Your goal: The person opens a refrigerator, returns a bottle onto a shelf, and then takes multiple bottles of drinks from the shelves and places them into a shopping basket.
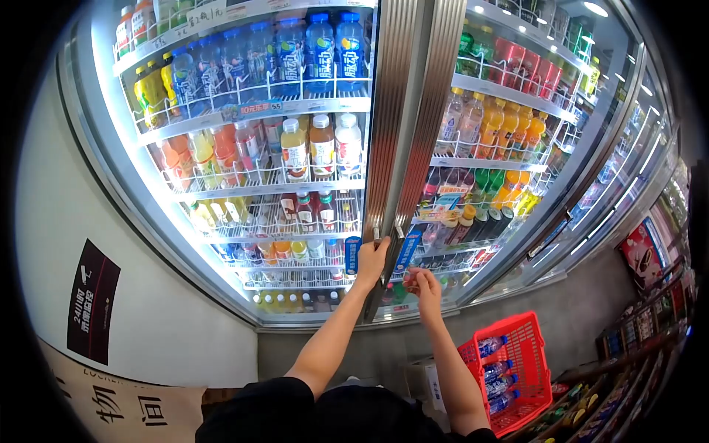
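Observation:
My left hand (pixel 371 262) is closed around the handle at the inner edge of the left glass cooler door, beside a blue label (pixel 353 255). My right hand (pixel 423 288) hangs just below a second blue label (pixel 408 249) near the right door's edge. Its fingers are curled together, and I cannot see whether anything is between them. Two ribbed metal door frames (pixel 390 96) run side by side down the middle. Behind the glass, blue-capped bottles (pixel 320 53) and bottles of juice and milky drinks (pixel 295 150) stand on wire shelves.
A red shopping basket (pixel 543 369) with several blue-capped bottles (pixel 500 385) stands on the floor (pixel 303 353) at my right. Beyond it are low racks of packaged goods (pixel 613 395). A white wall panel with a dark sign (pixel 92 303) is on the left.

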`<state>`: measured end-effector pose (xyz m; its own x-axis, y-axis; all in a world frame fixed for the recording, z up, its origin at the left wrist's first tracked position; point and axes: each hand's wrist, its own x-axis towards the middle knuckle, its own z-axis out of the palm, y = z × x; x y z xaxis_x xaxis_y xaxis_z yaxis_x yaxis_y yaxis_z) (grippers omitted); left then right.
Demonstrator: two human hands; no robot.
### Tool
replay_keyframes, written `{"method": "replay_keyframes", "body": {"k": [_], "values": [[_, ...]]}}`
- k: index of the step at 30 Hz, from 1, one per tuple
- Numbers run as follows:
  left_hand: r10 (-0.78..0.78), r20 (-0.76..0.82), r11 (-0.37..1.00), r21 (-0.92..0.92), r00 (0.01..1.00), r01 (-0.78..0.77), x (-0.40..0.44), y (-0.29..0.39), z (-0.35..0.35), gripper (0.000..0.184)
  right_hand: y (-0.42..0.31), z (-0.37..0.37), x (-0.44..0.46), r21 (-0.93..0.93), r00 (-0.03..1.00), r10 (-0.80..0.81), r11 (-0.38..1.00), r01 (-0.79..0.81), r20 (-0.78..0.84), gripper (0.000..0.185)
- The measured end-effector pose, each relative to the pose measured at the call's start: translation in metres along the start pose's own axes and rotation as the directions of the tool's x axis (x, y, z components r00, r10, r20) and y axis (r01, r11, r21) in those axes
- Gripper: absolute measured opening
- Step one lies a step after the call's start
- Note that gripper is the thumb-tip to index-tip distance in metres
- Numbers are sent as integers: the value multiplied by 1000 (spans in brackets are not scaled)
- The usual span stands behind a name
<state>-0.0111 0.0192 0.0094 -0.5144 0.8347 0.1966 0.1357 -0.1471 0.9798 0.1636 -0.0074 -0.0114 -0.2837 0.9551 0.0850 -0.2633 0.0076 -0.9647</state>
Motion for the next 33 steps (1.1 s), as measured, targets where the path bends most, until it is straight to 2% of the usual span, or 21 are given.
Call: {"method": "replay_keyframes", "body": {"k": [2,6,8,12,15,20,27,30,31,33], "values": [[-41,41,999,3,998,41,-1,1,-4,42,5,3,-12,-24,999,33,999,-34,-40,26],[-79,174,994,-60,982,90,0,9,-14,41,8,16,-30,-18,996,88,996,-88,-17,25],[-107,167,993,-34,980,114,1,7,-14,38,-4,28,-40,-28,993,116,993,-116,-3,25],[-61,66,996,-56,996,64,-4,0,-7,36,-13,35,-58,-11,997,73,997,-73,35,27],[-63,11,998,18,998,63,3,-9,0,37,-23,27,-71,-32,993,119,992,-118,23,27],[-69,-22,996,49,997,70,-7,1,-2,34,-26,2,-78,-18,996,84,996,-84,8,25],[6,-182,992,122,983,17,-5,-1,12,31,-30,-15,-69,32,990,84,996,-88,111,25],[-46,-223,974,207,974,94,-5,0,16,32,-35,-26,-71,93,984,119,987,-132,135,26],[-1,-236,975,217,972,53,-7,4,17,32,-37,-30,-71,88,982,110,988,-124,155,26],[-23,-263,976,202,965,78,-9,4,19,32,-45,-35,-74,80,979,116,988,-131,168,26]]}}
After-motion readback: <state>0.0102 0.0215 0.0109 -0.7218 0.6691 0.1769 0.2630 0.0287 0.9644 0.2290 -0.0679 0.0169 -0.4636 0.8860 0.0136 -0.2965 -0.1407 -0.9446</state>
